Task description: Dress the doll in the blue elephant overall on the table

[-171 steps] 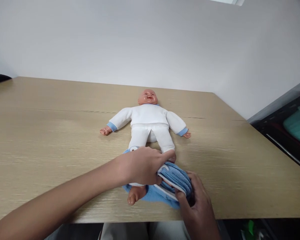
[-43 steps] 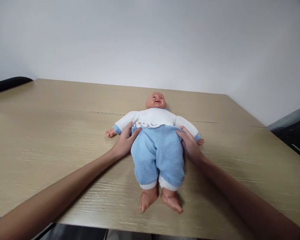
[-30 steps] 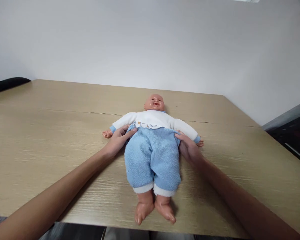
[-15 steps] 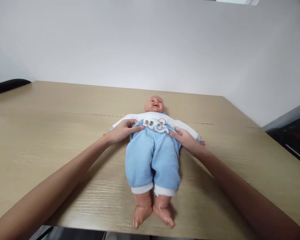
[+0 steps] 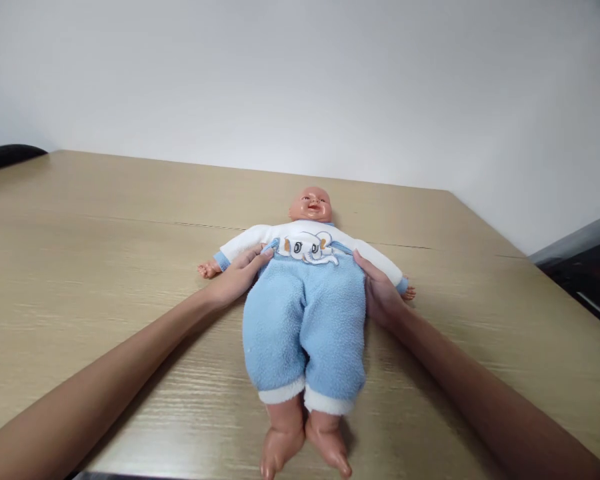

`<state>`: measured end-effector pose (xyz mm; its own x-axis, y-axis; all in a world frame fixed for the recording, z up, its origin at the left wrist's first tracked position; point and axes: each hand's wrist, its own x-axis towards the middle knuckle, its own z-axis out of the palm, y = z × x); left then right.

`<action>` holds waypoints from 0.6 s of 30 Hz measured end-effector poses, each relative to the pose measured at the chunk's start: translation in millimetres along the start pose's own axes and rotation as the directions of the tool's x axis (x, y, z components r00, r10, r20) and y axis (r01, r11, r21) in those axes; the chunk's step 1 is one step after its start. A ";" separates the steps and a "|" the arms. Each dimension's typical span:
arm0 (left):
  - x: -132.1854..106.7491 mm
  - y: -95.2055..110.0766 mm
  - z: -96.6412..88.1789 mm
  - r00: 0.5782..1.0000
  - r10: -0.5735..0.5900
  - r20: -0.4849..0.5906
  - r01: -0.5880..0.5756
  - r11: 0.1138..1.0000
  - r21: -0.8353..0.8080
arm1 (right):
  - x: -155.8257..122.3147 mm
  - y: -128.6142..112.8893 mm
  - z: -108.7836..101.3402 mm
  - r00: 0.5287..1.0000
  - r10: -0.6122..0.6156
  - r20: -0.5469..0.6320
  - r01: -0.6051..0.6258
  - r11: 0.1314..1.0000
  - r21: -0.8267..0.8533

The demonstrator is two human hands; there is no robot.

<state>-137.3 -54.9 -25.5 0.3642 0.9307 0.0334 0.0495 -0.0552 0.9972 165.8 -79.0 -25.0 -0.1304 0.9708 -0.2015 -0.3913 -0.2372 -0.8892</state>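
Note:
A baby doll (image 5: 312,204) lies on its back, feet toward me and arms spread. It wears a white top (image 5: 250,237) with blue cuffs and blue fleece pants (image 5: 275,327) with white hems. An embroidered elephant (image 5: 307,248) is across the front at the waist. My left hand (image 5: 239,275) is closed on the pants at the left side of the waist, thumb near the top edge. On the other side, my right hand (image 5: 383,293) grips the pants at the waist with its thumb upward; its other fingers are mostly hidden behind the doll.
The doll rests on a light wooden table (image 5: 130,300) with a thin seam across it. A pale wall (image 5: 300,87) stands behind. Dark objects sit beyond the table at the far left (image 5: 10,157) and right (image 5: 590,273).
The pants' waist looks wider and smoother now. My left hand has shifted a little left, uncovering the doll's hand. My right hand has moved outward and lower along the pants' side.

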 end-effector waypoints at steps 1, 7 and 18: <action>0.4 0.2 -0.9 1.000 0.007 0.003 -0.007 1.000 0.013 | 1.8 0.5 -2.4 1.000 -0.021 -0.012 0.020 1.000 -0.022; 2.2 8.3 -32.0 0.972 0.070 0.225 -0.145 0.930 0.338 | -1.9 -8.9 -29.3 0.970 -0.119 0.212 0.211 0.847 -0.489; -4.2 -6.3 -2.6 0.996 -0.025 -0.089 0.037 0.990 0.138 | -0.2 10.3 -10.6 0.992 -0.105 -0.072 0.100 0.992 -0.071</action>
<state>-141.6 -57.5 -31.8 0.2785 0.9603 0.0145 0.1911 -0.0702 0.9791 171.5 -81.2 -38.5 -0.0227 0.9904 -0.1364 -0.3366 -0.1360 -0.9318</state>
